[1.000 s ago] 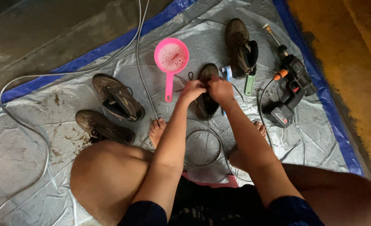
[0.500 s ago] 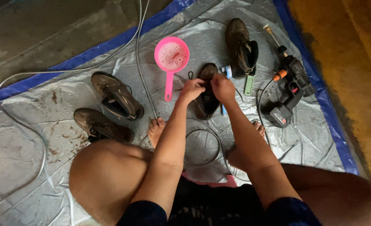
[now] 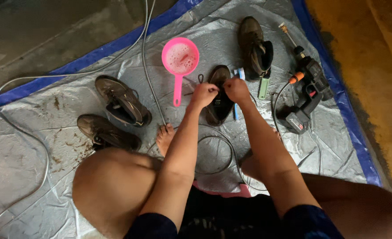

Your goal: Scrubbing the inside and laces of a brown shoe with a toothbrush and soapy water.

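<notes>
The shoe (image 3: pixel 218 95) under my fingers is dark brown, muddy like the other three shoes. My scoop (image 3: pixel 180 59) is bright pink with pale suds, the tarp (image 3: pixel 36 132) silver-grey with a blue edge. The sprayer (image 3: pixel 308 95) looks black with an orange tip, I think.

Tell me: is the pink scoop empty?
No, the pink scoop holds foamy, soapy water in its bowl.

We're looking down at a makeshift outdoor wash spot: a silver tarp (image 3: pixel 36 163) with a blue edge is lying over wet concrete floor (image 3: pixel 50 31), muddy shoes (image 3: pixel 120 101) are sitting left, a pink scoop (image 3: pixel 179 59) of suds far, hose (image 3: pixel 23 132) snaking around, spray gun (image 3: pixel 308 90) right.
</notes>
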